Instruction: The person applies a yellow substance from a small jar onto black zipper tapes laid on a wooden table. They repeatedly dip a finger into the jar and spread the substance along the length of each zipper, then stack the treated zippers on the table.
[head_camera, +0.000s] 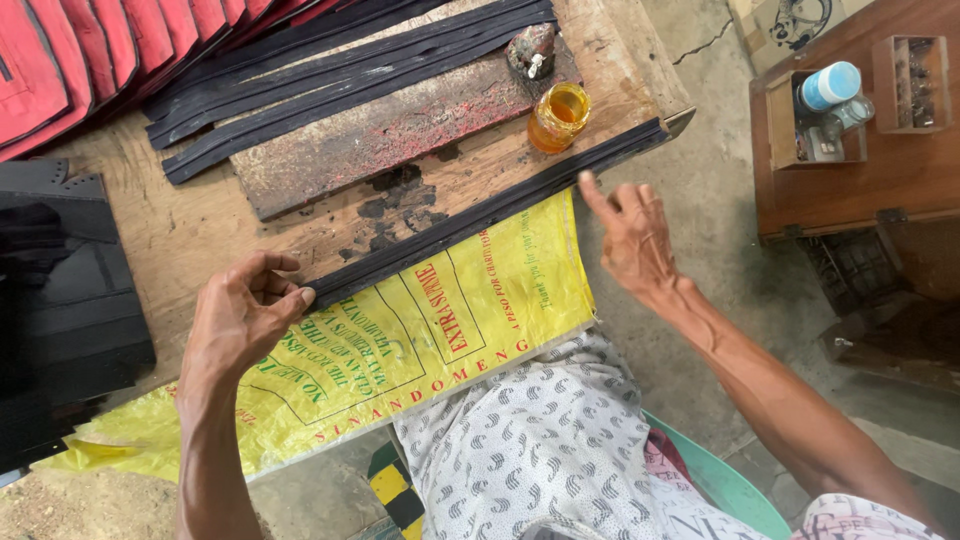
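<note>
Pinning the near end of the long black strip (490, 212) with the left hand (240, 315), fingers curled and thumb clamped on its tip at 8 o'clock. Strip runs diagonally toward 2 o'clock across the wooden board (190, 235), along the top edge of the yellow woven sack (400, 340). Right hand (630, 240) is released, gripping nothing, index finger extended just beside the strip at 3 o'clock, wrist cocked back. My read: hold the end flat, keep the strip straight. Amber jar (558, 117) sits at 1 o'clock.
</note>
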